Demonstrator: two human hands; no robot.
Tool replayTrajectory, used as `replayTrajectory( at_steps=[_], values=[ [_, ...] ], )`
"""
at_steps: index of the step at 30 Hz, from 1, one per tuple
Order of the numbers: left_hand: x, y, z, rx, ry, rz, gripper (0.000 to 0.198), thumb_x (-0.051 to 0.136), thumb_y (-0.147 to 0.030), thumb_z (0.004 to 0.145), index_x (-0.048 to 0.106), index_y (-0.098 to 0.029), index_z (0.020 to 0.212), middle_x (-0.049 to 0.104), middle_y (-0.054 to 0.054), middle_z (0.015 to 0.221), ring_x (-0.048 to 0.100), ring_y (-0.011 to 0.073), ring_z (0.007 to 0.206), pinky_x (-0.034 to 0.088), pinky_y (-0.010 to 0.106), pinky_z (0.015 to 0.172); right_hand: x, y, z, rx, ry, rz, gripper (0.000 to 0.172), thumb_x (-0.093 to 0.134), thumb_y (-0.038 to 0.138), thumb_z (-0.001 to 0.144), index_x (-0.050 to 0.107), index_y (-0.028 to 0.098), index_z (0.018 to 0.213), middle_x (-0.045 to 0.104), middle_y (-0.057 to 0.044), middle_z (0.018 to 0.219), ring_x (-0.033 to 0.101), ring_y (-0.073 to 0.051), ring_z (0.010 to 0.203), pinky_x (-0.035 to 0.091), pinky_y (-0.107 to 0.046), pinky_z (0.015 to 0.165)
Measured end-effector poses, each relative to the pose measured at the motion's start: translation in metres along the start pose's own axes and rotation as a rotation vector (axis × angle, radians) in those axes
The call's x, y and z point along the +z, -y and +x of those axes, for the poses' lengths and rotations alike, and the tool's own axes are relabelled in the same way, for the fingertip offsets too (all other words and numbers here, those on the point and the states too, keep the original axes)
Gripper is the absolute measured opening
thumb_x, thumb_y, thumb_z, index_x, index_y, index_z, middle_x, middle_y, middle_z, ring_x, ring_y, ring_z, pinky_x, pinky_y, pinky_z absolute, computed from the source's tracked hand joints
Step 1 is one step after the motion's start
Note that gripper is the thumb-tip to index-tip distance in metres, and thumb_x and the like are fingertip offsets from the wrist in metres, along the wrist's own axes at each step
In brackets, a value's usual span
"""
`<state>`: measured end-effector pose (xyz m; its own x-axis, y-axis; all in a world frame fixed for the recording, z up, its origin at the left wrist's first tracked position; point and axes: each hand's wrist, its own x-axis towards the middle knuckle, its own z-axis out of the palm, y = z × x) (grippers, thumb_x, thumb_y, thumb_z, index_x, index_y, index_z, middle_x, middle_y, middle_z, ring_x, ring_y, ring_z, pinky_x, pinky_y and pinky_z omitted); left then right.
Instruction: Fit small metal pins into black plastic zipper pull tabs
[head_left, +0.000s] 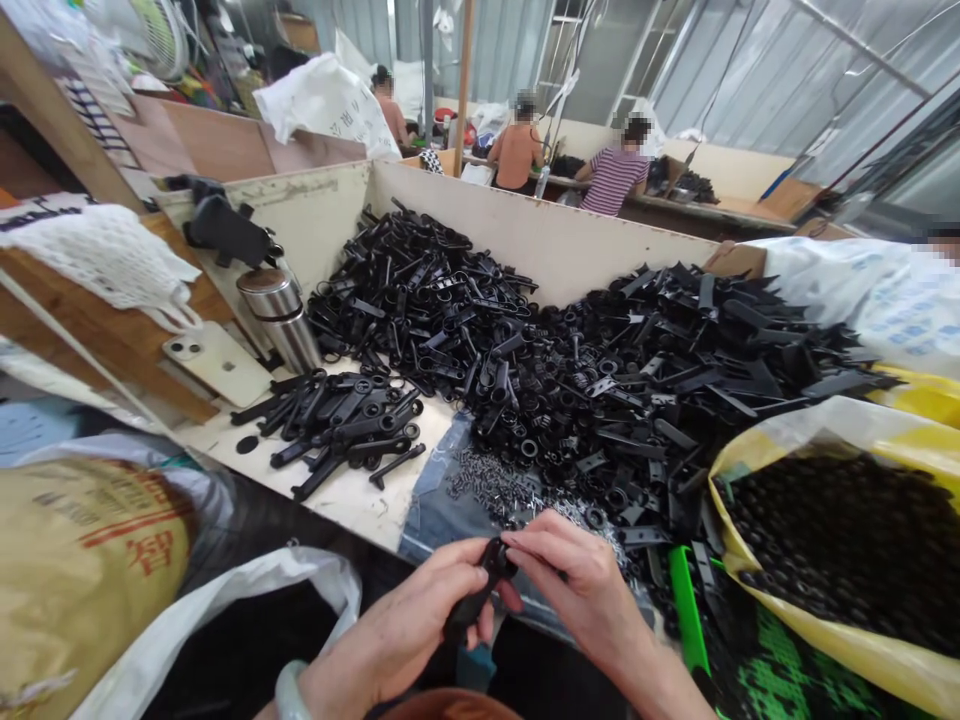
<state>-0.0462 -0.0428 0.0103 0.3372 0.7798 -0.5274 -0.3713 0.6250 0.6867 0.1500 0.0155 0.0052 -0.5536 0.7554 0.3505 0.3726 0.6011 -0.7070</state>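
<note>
Left hand: your left hand (405, 635) is closed around the black part (474, 600), low by the desk (352, 495) edge.
Right hand: your right hand (589, 590) pinches its top end.
Slip: hold it loosely and it may drop past the edge.
Yellow bag: the yellow bag (750, 450) is full of small black bits (847, 540); a bump could spill them.

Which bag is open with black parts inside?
The yellow bag, far right, open on dark parts; the tan printed sack and white bag at left show none.
</note>
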Motion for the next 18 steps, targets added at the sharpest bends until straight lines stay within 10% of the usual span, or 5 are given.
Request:
replayTrajectory(
  at_steps=[12, 18],
  values=[
    [0.007, 0.011, -0.008, -0.01, -0.053, 0.433, 0.041, 0.057, -0.046, 0.093, 0.064, -0.021, 0.125, 0.068, 0.002, 0.086, 0.055, 0.0141, 0.065, 0.042, 0.025, 0.061, -0.005, 0.016, -0.014, -0.082, 0.123, -0.159, 0.031, 0.044, 0.017, 0.104, 0.075, 0.019, 0.105, 0.067, -0.006, 0.078, 0.066, -0.015, 0.062, 0.054, -0.021, 0.056],
    [0.003, 0.028, -0.013, 0.071, -0.173, 0.651, 0.047, 0.057, -0.048, 0.094, 0.061, -0.026, 0.134, 0.071, 0.011, 0.124, 0.06, 0.0303, 0.119, 0.042, 0.037, 0.102, -0.004, 0.02, -0.027, -0.073, 0.099, -0.13, 0.03, 0.048, 0.015, 0.102, 0.072, 0.023, 0.117, 0.071, -0.007, 0.083, 0.069, -0.016, 0.063, 0.056, -0.022, 0.055]
  ],
)
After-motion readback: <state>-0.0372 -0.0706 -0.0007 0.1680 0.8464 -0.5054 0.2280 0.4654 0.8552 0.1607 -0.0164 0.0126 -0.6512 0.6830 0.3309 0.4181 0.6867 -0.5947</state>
